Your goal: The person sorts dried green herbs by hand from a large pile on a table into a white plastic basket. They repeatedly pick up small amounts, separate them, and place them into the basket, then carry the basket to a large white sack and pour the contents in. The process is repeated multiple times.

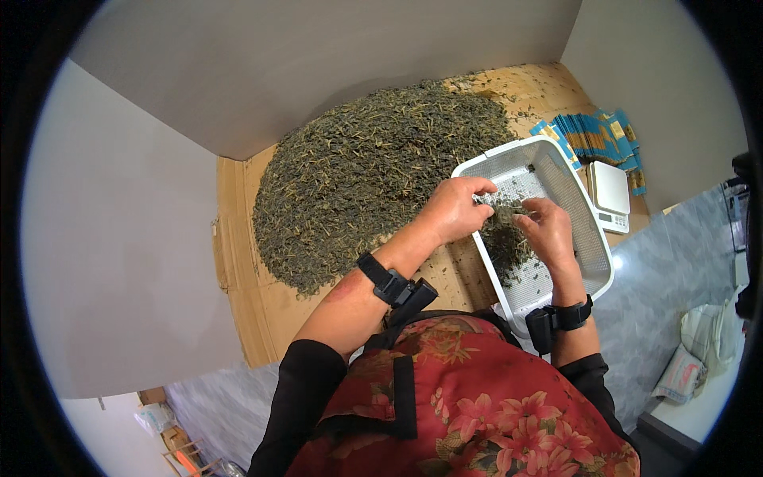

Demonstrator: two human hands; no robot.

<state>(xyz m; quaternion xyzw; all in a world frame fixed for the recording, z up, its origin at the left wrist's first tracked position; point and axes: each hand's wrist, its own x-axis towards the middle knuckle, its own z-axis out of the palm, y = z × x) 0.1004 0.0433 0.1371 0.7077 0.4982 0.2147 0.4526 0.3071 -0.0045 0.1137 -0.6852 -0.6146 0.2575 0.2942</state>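
A white plastic mesh basket (587,250) holds a small heap of dark dried leaves (505,247), which look like tea. Over the basket's left rim, my left hand (462,206) has its thumb and fingers curved apart; whether it pinches any leaf cannot be told. My right hand (545,229) is above the heap inside the basket, with pale stems or leaf bits between thumb and fingertips. Left of the basket, a large mound of dried leaves with stems (369,179) spreads over flattened cardboard (262,316).
A white digital scale (611,191) stands right of the basket. Behind it lie many blue and gold packets (596,137). Grey panels (334,53) wall the back and sides. Sacks (682,372) lie at the far right; boxes (174,438) are at lower left.
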